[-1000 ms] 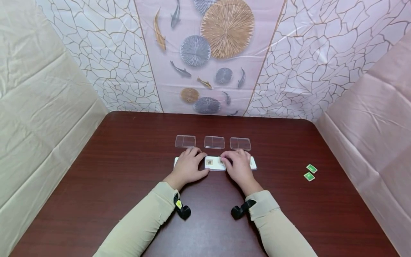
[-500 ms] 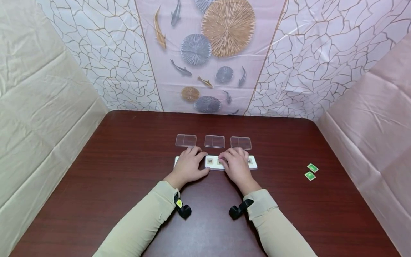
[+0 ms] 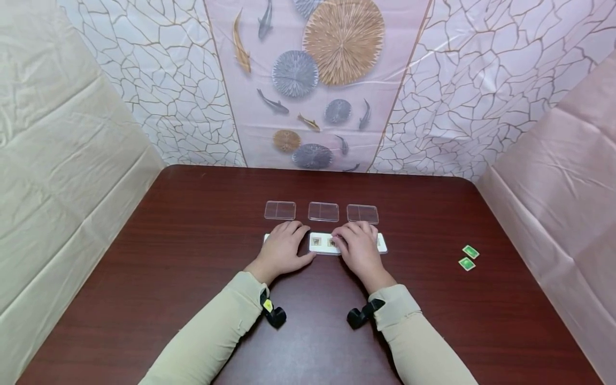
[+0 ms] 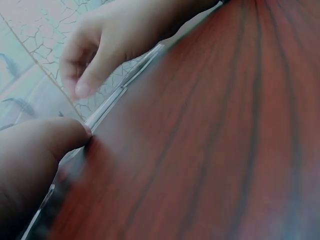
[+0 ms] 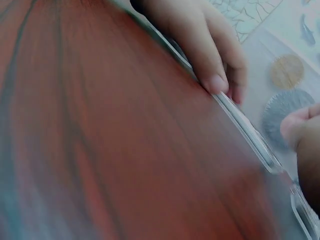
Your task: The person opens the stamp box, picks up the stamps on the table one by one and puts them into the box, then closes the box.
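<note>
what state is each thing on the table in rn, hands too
Left hand: thumb against the near edge of the middle white tray
Right hand: fingers bent, anything held unclear
Middle white tray: flat, two pictures showing
Left white tray: mostly hidden by left hand
Right white tray: partly hidden by right hand
Clear plastic panels: three, flat
Green cards: two, flat
</note>
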{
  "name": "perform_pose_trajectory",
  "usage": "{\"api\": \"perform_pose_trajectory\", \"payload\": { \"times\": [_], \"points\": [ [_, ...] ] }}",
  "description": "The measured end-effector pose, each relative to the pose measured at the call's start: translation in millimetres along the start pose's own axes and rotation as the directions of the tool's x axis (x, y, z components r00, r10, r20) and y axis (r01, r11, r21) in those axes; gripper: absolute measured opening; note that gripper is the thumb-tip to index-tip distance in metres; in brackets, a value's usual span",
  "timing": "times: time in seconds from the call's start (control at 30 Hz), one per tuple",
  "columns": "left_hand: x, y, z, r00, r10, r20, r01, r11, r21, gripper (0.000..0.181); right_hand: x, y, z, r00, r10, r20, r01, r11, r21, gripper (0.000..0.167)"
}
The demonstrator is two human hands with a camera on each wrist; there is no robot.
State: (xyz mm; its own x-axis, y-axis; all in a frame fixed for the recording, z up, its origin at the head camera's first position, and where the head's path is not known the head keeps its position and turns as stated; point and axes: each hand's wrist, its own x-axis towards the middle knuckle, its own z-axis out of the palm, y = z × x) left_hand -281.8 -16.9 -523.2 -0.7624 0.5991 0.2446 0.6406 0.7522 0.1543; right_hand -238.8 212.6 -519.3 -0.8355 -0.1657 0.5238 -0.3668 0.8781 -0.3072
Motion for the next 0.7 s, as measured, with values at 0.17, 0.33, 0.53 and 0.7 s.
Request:
{"api": "perform_pose_trajectory", "payload": {
  "times": [0.17, 0.33, 0.53, 0.7],
  "points": [
    [-10.4, -12.5, -6.3, 1.000, -0.001, -0.018, 0.000, 1.000, -0.031, 0.075, -3.7, 17, -14, 0.995, 0.001, -0.097, -0.001, 1.000, 0.006, 0.006],
    [-22.7, -31.6, -14.5, 0.999, -0.035, -0.036, 0.032, 0.997, -0.076, 0.078, -10.9, 41, -31, 0.984, 0.020, -0.174, -0.017, 1.000, 0.016, 0.007],
    [-35.5, -49.4, -18.9, 0.998, -0.062, -0.026, 0.059, 0.994, -0.091, 0.075, -23.3, 71, -46, 0.973, 0.066, -0.220, -0.068, 0.998, 0.000, 0.008],
    [-43.4, -57.9, -21.4, 0.997, -0.069, -0.018, 0.066, 0.992, -0.106, 0.073, -33.6, 97, -62, 0.961, 0.150, -0.233, -0.161, 0.987, -0.027, 0.010]
  ]
}}
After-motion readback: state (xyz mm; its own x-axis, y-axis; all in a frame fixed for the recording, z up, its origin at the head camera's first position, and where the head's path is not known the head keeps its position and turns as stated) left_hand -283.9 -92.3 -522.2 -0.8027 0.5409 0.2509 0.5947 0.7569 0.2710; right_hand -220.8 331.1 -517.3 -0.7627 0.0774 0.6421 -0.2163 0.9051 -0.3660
